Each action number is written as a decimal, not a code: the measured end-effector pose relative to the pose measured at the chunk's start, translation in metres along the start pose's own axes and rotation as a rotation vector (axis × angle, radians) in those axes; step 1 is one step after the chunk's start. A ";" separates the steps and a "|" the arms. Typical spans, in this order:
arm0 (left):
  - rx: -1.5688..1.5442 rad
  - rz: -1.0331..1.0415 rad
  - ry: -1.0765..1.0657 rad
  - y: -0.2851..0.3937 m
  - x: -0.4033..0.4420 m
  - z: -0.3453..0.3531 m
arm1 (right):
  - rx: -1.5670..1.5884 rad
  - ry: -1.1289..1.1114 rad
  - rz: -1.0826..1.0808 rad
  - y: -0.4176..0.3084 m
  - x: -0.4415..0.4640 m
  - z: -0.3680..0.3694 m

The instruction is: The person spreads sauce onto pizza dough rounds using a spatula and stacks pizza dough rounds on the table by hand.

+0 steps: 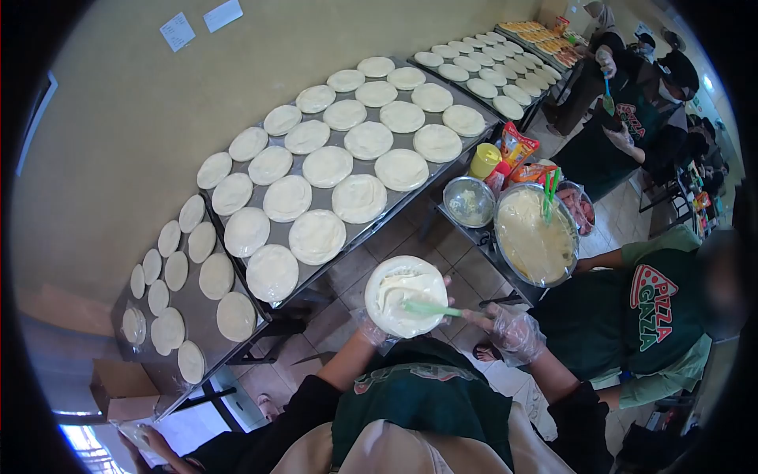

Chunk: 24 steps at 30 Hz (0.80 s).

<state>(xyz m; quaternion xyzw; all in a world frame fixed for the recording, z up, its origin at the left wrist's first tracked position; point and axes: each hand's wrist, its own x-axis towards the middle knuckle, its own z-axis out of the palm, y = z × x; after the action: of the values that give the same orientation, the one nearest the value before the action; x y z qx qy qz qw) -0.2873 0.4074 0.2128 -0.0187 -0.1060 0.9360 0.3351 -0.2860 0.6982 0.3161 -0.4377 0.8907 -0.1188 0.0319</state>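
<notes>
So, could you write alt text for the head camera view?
One person's left hand holds a white round thing while the right hand holds a green spatula in its cream. Rows of pale discs lie along the wall; aproned people stand at right.

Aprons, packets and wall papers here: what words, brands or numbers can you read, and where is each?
"PIZZA GAZA": near co-worker's apron.
"PIZZA": farther co-worker's apron; the line below is too blurred.
Wearer's apron: print not readable.
Red packets: print too blurred.
Wall papers: writing too small.
</notes>
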 end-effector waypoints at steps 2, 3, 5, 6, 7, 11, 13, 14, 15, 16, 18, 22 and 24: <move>-0.141 -0.086 0.039 0.001 -0.005 0.005 | -0.043 0.094 -0.006 0.005 0.010 0.004; -0.137 -0.080 0.036 0.002 -0.007 0.009 | -0.084 0.192 0.001 0.007 0.015 0.006; 0.001 -0.094 0.081 0.002 -0.011 0.015 | -0.044 0.247 0.002 0.009 0.023 0.008; 0.046 -0.097 0.097 0.002 -0.012 0.017 | -0.003 0.299 0.006 0.010 0.027 0.010; 0.046 -0.104 0.061 0.003 -0.012 0.020 | 0.001 0.294 -0.002 0.012 0.029 0.013; 0.014 -0.111 0.035 0.007 -0.012 0.019 | 0.138 0.278 0.154 0.007 0.038 0.023; 0.015 -0.109 0.045 0.004 -0.013 0.017 | 0.200 0.302 0.205 0.010 0.040 0.020; 0.026 -0.112 0.028 0.006 -0.011 0.012 | 0.162 0.329 0.234 0.017 0.043 0.019; 0.012 -0.113 0.029 0.006 -0.012 0.009 | 0.140 0.334 0.277 0.019 0.041 0.022; -0.038 -0.123 -0.017 0.002 -0.012 0.017 | 0.160 0.348 0.300 0.022 0.040 0.023; -0.013 -0.084 -0.053 0.000 -0.013 0.015 | 0.163 0.349 0.247 0.016 0.031 0.014; 0.142 -0.033 -0.078 0.003 -0.016 0.007 | 0.089 0.249 0.149 0.006 0.012 0.020; 0.102 -0.109 -0.018 0.008 -0.015 0.015 | 0.025 0.285 0.118 0.017 0.009 0.037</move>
<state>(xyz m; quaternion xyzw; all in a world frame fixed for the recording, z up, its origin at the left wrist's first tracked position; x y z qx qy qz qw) -0.2824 0.3891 0.2254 0.0127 -0.0621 0.9207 0.3851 -0.2992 0.6944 0.2764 -0.3630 0.9087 -0.1890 -0.0826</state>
